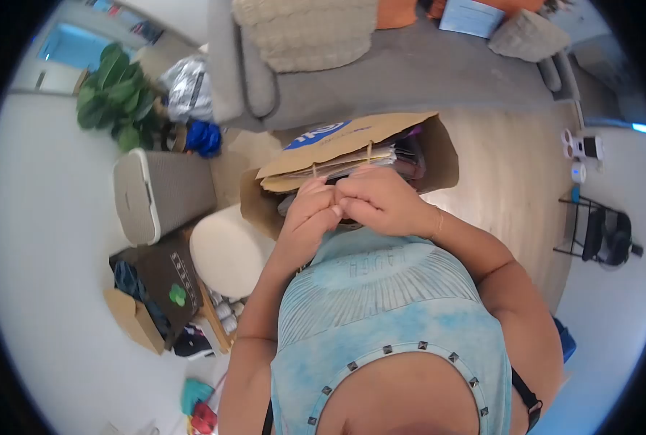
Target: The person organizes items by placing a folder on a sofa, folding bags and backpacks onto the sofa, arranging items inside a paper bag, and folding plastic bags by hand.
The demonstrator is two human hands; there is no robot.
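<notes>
A large brown paper bag (402, 127) with blue print on its side stands in front of my body, its top open. Papers or folders (384, 157) and some darker items show inside. My left hand (308, 215) is closed at the bag's near side, by one end of a cord handle (314, 170). Beside it, touching it, my right hand (381, 197) is closed where the handle's other end rises. The fingers of both hands are curled round the handle, whose middle they hide.
Beyond the bag stands a grey sofa (424, 72) with cushions. To the left are a lidded hamper (174, 192), a round cream stool (228, 250), a dark box (160, 279) and a leafy plant (116, 94). A black rack (591, 228) stands at the right wall.
</notes>
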